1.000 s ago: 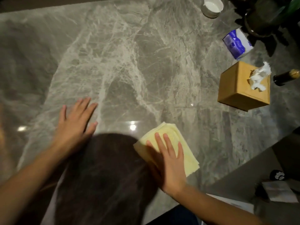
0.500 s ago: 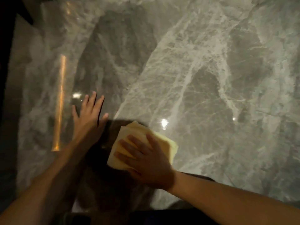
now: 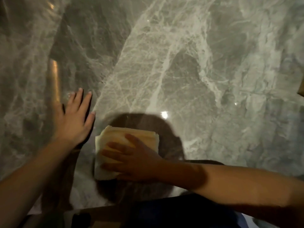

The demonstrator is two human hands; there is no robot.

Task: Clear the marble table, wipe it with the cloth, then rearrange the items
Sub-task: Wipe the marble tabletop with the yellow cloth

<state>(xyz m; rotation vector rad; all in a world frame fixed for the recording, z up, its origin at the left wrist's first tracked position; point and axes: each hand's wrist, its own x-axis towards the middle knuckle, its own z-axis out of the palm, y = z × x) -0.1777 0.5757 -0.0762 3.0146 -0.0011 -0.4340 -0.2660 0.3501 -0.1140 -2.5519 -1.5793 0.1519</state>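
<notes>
A folded yellow cloth [image 3: 115, 137] lies flat on the grey marble table [image 3: 181, 63], near its front edge. My right hand [image 3: 133, 159] presses down on the cloth with its fingers spread, pointing left, and covers the cloth's lower right part. My left hand [image 3: 74, 119] rests flat on the bare marble just left of the cloth, fingers apart, holding nothing. A dark shadow of my head falls over the cloth and the marble around it.
The corner of a wooden box [image 3: 301, 91] shows at the right edge. A bright orange light streak [image 3: 54, 79] reflects on the marble at the left. The table's front edge [image 3: 102, 208] runs along the bottom.
My right hand has slid the cloth leftwards, from the middle right toward my left hand. The view has swung left, so the tissue box, wipes packet and bottle have left the frame.
</notes>
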